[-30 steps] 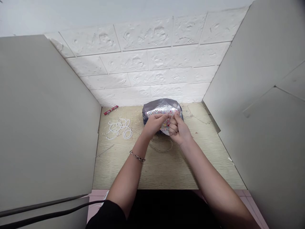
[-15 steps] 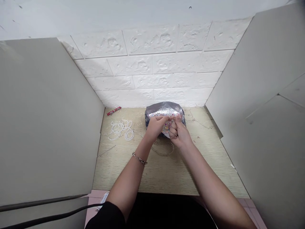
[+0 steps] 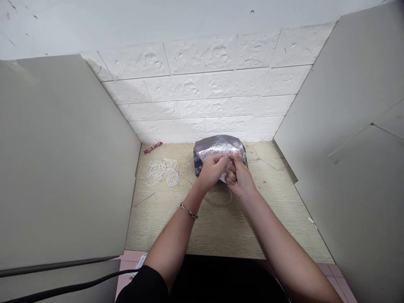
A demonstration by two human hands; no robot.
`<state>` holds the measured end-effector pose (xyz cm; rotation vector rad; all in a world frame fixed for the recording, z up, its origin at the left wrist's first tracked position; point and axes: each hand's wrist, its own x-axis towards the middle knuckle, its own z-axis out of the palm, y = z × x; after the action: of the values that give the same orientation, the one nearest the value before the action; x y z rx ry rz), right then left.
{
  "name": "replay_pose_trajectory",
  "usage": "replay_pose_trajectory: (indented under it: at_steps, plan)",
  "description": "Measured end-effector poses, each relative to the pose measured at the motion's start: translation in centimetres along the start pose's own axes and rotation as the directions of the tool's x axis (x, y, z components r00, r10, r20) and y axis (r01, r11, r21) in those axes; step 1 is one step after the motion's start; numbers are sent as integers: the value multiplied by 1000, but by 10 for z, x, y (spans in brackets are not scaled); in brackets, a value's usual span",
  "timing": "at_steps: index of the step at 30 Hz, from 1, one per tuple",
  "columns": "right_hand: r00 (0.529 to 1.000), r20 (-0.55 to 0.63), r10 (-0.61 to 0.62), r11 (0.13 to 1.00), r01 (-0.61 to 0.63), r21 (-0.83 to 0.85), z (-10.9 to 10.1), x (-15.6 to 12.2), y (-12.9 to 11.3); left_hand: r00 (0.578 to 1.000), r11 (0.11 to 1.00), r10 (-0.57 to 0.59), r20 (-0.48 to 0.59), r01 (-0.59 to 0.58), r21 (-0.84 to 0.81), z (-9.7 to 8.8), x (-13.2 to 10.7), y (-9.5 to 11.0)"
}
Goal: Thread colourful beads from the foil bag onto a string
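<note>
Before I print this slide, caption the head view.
Left hand and right hand, fingers curled, meet before a silvery bag; white strands lie coiled leftward.

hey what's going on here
A person holds the left hand and right hand close together, fingers pinched, in front of a silvery bag on the table. Anything between the fingertips is too small to identify. A white beaded strand lies coiled to the left, and a thinner loop lies just below the hands.
</note>
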<state>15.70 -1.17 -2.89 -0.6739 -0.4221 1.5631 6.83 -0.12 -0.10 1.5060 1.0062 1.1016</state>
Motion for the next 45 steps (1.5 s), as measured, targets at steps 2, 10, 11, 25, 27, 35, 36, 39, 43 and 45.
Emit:
replay_pose_trajectory:
  at_steps: [2,10,11,25,27,35,36,39,43,45]
  plan:
    - [1000,-3,7,1000,-7,2,0,0,0,1000,1000,19,1,-19,17,1,-1,0]
    - [1000,-7,17,1000,-17,-1,1,-2,-1,1000,999,0,29,1,-48,3,-1,1]
    - [1000,-4,18,1000,-18,-4,1,-2,-1,999,996,-19,49,23,-85,3,0,1]
    - [996,24,-82,989,85,-121,1,-4,1,846,723,-249,472,486,-490,-7,3,0]
    - [995,21,-96,986,98,-134,1,-4,1,825,685,-255,504,522,-508,-7,4,0]
    - [992,10,-123,978,123,-166,0,-4,2,752,537,-277,598,637,-553,-11,6,0]
    - [992,8,-124,978,124,-167,0,-4,2,739,518,-280,612,653,-552,-11,6,0]
    - [991,6,-133,977,133,-165,0,-3,3,714,472,-280,642,685,-555,-13,7,-1]
    - [989,13,-149,977,149,-150,0,-4,3,691,438,-281,666,710,-551,-14,7,-2]
    - [989,17,-146,978,147,-147,1,-4,3,683,429,-278,676,717,-549,-13,7,-2]
